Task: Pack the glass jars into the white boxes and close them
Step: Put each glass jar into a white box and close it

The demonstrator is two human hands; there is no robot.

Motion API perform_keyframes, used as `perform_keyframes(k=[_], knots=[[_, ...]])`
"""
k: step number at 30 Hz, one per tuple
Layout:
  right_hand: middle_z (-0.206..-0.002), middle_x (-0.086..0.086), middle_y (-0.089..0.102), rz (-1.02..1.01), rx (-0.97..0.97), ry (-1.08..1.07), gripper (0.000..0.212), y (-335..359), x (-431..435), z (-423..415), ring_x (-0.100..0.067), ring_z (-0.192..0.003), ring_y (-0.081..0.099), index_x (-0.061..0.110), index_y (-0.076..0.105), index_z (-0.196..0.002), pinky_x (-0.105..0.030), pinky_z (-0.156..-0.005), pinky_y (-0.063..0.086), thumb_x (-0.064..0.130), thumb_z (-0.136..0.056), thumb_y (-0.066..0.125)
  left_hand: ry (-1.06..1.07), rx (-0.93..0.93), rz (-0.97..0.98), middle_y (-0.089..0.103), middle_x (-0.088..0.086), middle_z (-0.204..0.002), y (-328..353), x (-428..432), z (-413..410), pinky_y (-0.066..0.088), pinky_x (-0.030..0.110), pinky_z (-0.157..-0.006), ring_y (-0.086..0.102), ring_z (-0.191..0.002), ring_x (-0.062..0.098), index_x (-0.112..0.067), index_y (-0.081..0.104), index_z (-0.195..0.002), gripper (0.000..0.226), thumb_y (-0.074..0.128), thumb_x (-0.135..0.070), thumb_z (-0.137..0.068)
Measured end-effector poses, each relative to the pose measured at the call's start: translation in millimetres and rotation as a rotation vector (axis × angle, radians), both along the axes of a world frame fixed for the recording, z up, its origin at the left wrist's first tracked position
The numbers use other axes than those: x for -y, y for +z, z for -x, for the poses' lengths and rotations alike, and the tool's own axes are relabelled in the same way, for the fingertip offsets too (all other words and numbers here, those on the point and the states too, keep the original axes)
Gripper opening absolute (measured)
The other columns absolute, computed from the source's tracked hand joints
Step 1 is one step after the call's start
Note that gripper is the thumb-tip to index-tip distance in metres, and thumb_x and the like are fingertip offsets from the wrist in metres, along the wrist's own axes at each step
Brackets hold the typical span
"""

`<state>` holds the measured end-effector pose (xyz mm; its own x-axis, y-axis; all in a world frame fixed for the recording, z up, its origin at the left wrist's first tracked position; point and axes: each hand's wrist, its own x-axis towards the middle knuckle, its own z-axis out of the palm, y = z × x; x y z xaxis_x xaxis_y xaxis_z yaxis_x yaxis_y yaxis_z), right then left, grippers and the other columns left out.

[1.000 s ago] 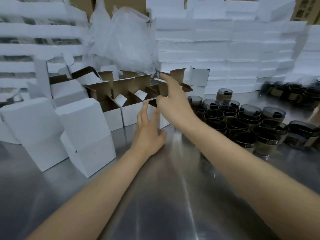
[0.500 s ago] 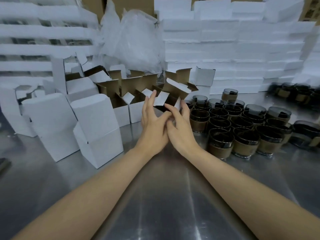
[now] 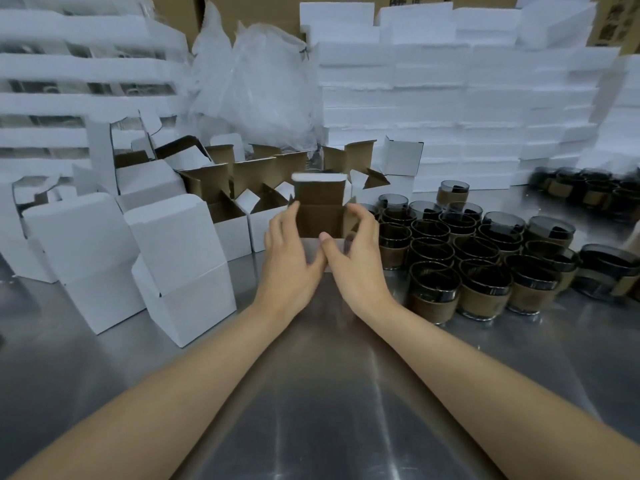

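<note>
An open white box (image 3: 319, 209) with a brown inside stands upright at the table's middle, its lid flap raised at the back. My left hand (image 3: 289, 263) grips its left side and my right hand (image 3: 356, 261) grips its right side; both thumbs rest on the near wall. I cannot see a jar inside it. Several dark glass jars (image 3: 485, 251) with brown paper bands stand in a cluster just right of the box. Two closed white boxes (image 3: 180, 268) sit to the left.
More open white boxes (image 3: 242, 202) crowd behind the held one. White foam sheets (image 3: 450, 98) are stacked along the back, with a crumpled plastic bag (image 3: 256, 81) at centre. More jars (image 3: 588, 188) stand far right. The steel table (image 3: 311, 393) is bare near me.
Both hands took one open box from the group at the back and pulled it toward me. It now stands upright between them with its lid flap up.
</note>
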<state>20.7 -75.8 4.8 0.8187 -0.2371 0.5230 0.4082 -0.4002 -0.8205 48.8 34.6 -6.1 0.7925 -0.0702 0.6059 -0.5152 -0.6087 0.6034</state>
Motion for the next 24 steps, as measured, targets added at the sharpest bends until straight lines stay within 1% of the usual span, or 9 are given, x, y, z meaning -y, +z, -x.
perform_keyframes(k=[3,5,8,11,14,16,19,22,24], knots=[[-0.136,0.003,0.030,-0.039,-0.126,-0.005,0.061,0.2,2.0,-2.5,-0.011,-0.118,0.047,0.011,0.030,-0.143,-0.019,-0.102,0.039,0.023,-0.092,0.062,0.012,-0.097,0.053,0.019,-0.001,-0.156,-0.7,-0.3,-3.2,0.019,0.024,-0.102,0.019,-0.143,0.017,-0.019,0.012,-0.152,0.084,0.060,-0.047,-0.089],[-0.132,0.003,0.028,-0.013,-0.196,0.004,0.056,-0.9,2.9,-4.7,-0.015,-0.116,0.051,0.008,0.037,-0.140,-0.027,-0.105,0.040,0.024,-0.093,0.061,0.027,-0.103,0.056,0.025,0.002,-0.151,-0.8,-0.2,-3.8,0.023,0.024,-0.102,0.024,-0.140,0.019,-0.017,0.016,-0.150,0.084,0.064,-0.045,-0.087],[-0.137,-0.003,0.029,0.084,-0.310,-0.004,0.036,-2.3,4.8,-7.6,-0.014,-0.114,0.050,0.008,0.053,-0.123,-0.021,-0.098,0.036,0.028,-0.094,0.058,0.043,-0.148,0.054,0.034,0.005,-0.144,-0.8,-2.2,-4.9,0.035,0.033,-0.106,0.034,-0.133,0.022,-0.018,0.023,-0.147,0.083,0.070,-0.042,-0.083],[-0.141,-0.005,0.025,0.179,-0.388,-0.023,0.039,-3.1,4.5,-8.8,-0.018,-0.121,0.045,0.003,0.053,-0.122,-0.017,-0.094,0.029,0.031,-0.095,0.055,0.072,-0.210,0.088,0.030,0.007,-0.135,-1.7,-4.4,-5.5,0.041,0.033,-0.102,0.041,-0.126,0.024,-0.016,0.029,-0.140,0.080,0.075,-0.040,-0.079],[-0.144,-0.009,0.015,0.293,-0.322,-0.106,0.055,0.2,-1.2,-1.8,-0.025,-0.124,0.044,-0.004,0.035,-0.136,-0.020,-0.100,0.033,0.027,-0.095,0.054,0.172,-0.138,0.067,0.021,0.009,-0.135,-2.4,-4.3,-4.9,0.032,0.020,-0.098,0.033,-0.129,0.023,-0.009,0.032,-0.135,0.081,0.078,-0.040,-0.076],[-0.151,-0.013,-0.001,0.407,-0.264,-0.155,0.073,3.5,-3.2,4.1,-0.032,-0.134,0.034,-0.005,0.011,-0.148,-0.028,-0.107,0.034,0.022,-0.095,0.053,0.202,-0.121,0.069,0.017,0.011,-0.141,-2.3,-3.8,-5.4,0.028,0.023,-0.103,0.024,-0.134,0.023,-0.009,0.030,-0.137,0.083,0.078,-0.039,-0.076],[-0.153,-0.019,-0.027,0.621,-0.372,-0.230,0.085,10.5,-0.1,11.6,-0.037,-0.136,0.031,0.009,-0.007,-0.153,-0.037,-0.098,0.040,0.029,-0.094,0.052,0.269,-0.106,0.053,0.011,0.010,-0.149,-1.4,-3.5,-5.7,0.026,0.031,-0.110,0.016,-0.140,0.025,-0.014,0.031,-0.139,0.075,0.075,-0.033,-0.082],[-0.153,-0.027,-0.027,0.746,-0.563,-0.220,0.090,15.8,2.5,15.8,-0.037,-0.133,0.037,0.012,-0.015,-0.152,-0.041,-0.095,0.041,0.039,-0.095,0.049,0.314,-0.022,-0.003,0.009,0.006,-0.153,-1.3,-2.8,-3.0,0.018,0.037,-0.114,0.010,-0.142,0.026,-0.018,0.036,-0.136,0.069,0.075,-0.024,-0.080],[-0.155,-0.026,-0.020,0.742,-0.563,-0.192,0.091,16.5,1.9,18.1,-0.036,-0.131,0.041,0.012,-0.018,-0.151,-0.041,-0.092,0.041,0.040,-0.095,0.048,0.250,0.073,-0.090,0.012,0.005,-0.151,-1.9,-1.4,1.1,0.014,0.042,-0.115,0.009,-0.141,0.025,-0.018,0.038,-0.136,0.070,0.074,-0.015,-0.076]])
